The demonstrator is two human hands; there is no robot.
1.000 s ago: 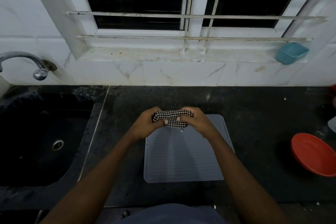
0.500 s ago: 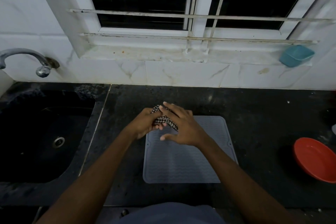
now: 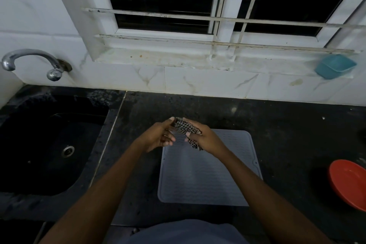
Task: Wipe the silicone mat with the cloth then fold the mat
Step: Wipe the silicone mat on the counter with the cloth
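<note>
Far left: black sink [image 3: 49, 144], tap [image 3: 35, 61] on the wall above it. Neither is in use.

Left hand [image 3: 160, 136]: raised over the worktop [image 3: 287, 134] at the mat's far-left corner. Fingers loosely bent, thumb tip at the far end of the cloth [image 3: 186, 128]. Cannot tell whether it pinches that end or only touches it.

Cloth: checked, bunched, held in the air between the two hands, not on the mat.

Right hand [image 3: 204, 138]: fingers curled round the cloth, one end trailing below the palm.

Change: a second ago both hands clamped the wad between them. Half a second ago the right hand lay spread over it. Now the right hand has most of the cloth and the left is easing off. Judgement: the cloth is passing to the right hand, ready for wiping.

Silicone mat [image 3: 208, 174]: grey, flat, unfolded on the worktop below the hands. No wipe yet, and the fold comes later.

Right: red bowl [image 3: 348, 182] on the worktop, well apart from the mat. Teal dish [image 3: 334, 66] on the window ledge.
</note>
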